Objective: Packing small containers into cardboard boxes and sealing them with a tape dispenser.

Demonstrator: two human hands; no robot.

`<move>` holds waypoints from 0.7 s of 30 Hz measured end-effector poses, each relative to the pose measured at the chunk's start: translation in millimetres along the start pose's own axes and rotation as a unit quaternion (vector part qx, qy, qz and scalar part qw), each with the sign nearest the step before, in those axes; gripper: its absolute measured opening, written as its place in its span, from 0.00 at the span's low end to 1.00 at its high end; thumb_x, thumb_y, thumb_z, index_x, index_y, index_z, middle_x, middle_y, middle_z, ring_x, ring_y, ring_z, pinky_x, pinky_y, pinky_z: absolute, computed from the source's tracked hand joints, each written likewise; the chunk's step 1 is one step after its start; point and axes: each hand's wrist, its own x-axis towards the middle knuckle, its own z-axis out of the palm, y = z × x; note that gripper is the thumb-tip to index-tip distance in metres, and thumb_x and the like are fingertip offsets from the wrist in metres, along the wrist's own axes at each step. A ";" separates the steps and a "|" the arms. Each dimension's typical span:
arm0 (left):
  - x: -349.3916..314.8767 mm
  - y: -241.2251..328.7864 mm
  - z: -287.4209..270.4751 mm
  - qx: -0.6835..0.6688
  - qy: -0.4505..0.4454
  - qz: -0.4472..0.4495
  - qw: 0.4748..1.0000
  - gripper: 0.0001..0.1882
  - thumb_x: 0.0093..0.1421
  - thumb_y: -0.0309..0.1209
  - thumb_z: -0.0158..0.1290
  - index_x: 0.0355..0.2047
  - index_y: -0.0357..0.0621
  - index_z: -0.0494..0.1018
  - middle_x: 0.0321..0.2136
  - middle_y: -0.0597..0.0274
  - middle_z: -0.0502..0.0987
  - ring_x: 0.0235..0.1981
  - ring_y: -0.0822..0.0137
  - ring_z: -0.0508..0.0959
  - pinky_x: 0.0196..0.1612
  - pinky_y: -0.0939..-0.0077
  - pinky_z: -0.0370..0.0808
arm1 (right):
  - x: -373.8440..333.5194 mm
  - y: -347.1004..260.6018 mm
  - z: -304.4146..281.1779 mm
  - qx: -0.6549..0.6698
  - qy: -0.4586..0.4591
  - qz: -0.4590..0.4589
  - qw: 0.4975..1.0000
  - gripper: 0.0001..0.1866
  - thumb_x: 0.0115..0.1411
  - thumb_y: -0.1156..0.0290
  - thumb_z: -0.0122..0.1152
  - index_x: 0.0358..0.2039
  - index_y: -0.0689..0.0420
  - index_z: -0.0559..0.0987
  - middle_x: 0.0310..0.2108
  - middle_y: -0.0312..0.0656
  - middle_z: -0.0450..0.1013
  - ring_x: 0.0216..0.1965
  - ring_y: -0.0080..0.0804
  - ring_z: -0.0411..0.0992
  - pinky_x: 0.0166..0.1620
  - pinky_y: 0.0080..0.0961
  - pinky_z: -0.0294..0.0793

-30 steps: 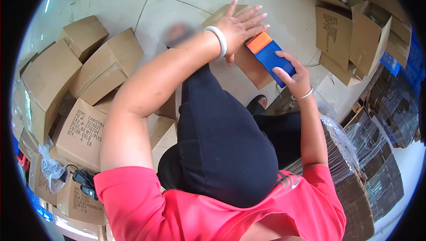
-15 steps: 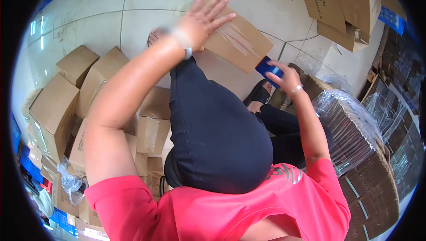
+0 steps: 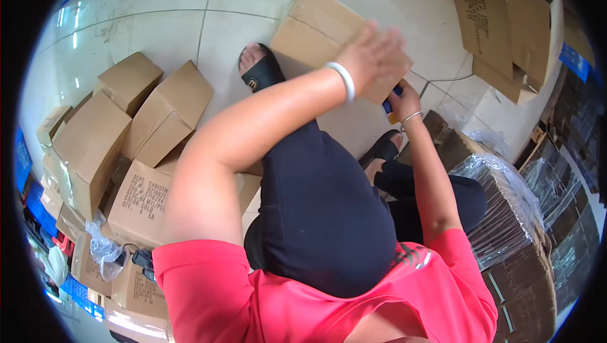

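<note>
A closed brown cardboard box (image 3: 310, 30) sits on the tiled floor ahead of my knees, with a seam across its upper face. My left hand (image 3: 376, 58), a white bangle on its wrist, reaches across to the box's right end. Its fingers are stretched out flat over the cardboard and somewhat blurred. Close by the same end, my right hand (image 3: 406, 101) is closed around a blue tool (image 3: 389, 106) that looks like a tape dispenser, with a small yellow part. My fingers and the box hide most of it.
Several brown boxes (image 3: 88, 150) are piled at my left. An open carton (image 3: 490, 27) stands at the far right. Plastic-wrapped stacks of cardboard (image 3: 499, 191) rise beside my right arm. My sandalled foot (image 3: 259, 68) is just left of the box.
My left hand has swept right along the box to its right end. The box now shows a different, seamed upper face. My right hand's blue tool is more hidden against the box's end.
</note>
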 end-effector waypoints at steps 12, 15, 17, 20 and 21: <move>-81.5 -97.7 -27.3 0.069 0.013 -0.142 0.987 0.43 0.48 0.27 0.54 0.62 0.74 0.50 0.64 0.48 0.45 0.66 0.47 0.43 0.61 0.38 0.39 | -80.2 -93.1 -123.7 -0.105 0.113 -0.058 0.986 0.18 0.53 0.63 0.62 0.44 0.53 0.76 0.38 0.48 0.75 0.39 0.35 0.75 0.44 0.26 0.70; -41.1 -76.4 -13.7 0.006 0.074 -0.059 0.995 0.48 0.42 0.33 0.59 0.62 0.75 0.49 0.63 0.42 0.47 0.65 0.45 0.45 0.62 0.38 0.37 | -91.3 -82.2 -132.9 -0.072 0.107 -0.071 0.989 0.18 0.54 0.65 0.62 0.45 0.56 0.76 0.40 0.46 0.75 0.42 0.32 0.73 0.47 0.25 0.68; -20.9 -64.9 -36.3 0.025 -0.008 -0.066 0.997 0.50 0.38 0.39 0.62 0.62 0.78 0.50 0.61 0.41 0.49 0.64 0.45 0.47 0.62 0.40 0.37 | -90.6 -71.0 -132.9 -0.069 0.105 -0.066 0.990 0.18 0.55 0.66 0.61 0.45 0.57 0.75 0.41 0.46 0.74 0.43 0.32 0.72 0.49 0.25 0.67; -40.2 -74.4 -50.7 0.007 0.045 -0.099 0.994 0.51 0.34 0.40 0.63 0.61 0.80 0.52 0.59 0.39 0.52 0.62 0.44 0.51 0.61 0.41 0.42 | -83.6 -56.7 -129.2 -0.060 0.116 -0.088 0.988 0.16 0.55 0.67 0.60 0.44 0.58 0.75 0.43 0.46 0.74 0.44 0.34 0.72 0.49 0.26 0.68; -51.1 -76.2 -57.6 -0.019 0.110 -0.106 0.988 0.51 0.33 0.38 0.63 0.60 0.80 0.54 0.57 0.38 0.54 0.60 0.44 0.54 0.61 0.42 0.46 | -83.6 -60.5 -127.4 -0.055 0.113 -0.095 0.988 0.16 0.56 0.68 0.60 0.44 0.59 0.75 0.42 0.45 0.74 0.44 0.33 0.72 0.49 0.26 0.67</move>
